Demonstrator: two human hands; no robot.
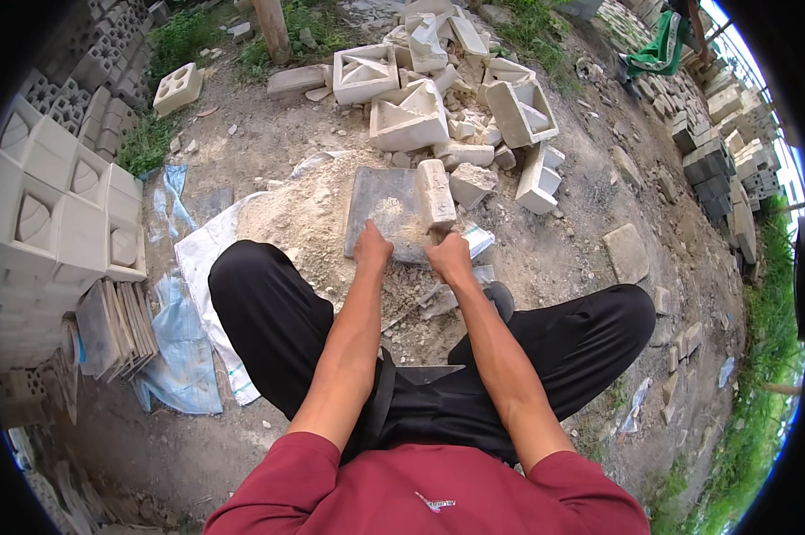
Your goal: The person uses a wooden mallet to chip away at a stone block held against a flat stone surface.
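My right hand (449, 256) is wrapped round the short handle of a mallet (435, 193) with a thick, pale, dust-covered block head. The mallet head is over the right side of a flat dark board (367, 192). Closed fingers of my left hand (373, 244) rest at the board's near left part; whatever they hold, if anything, is hidden. A small patch of pale crushed grit (388, 211) lies on the board between the hands. Beside the board, a heap of sandy rubble powder (295, 209) spreads over a white woven sheet (208, 259).
Beyond the board are broken pale hollow blocks (408, 116) and chunks in a pile. Patterned blocks (59, 201) are stacked at left, above leaning thin boards (117, 328). A blue sheet (181, 357) lies nearby. At far right, a person in green (659, 49) is near block stacks.
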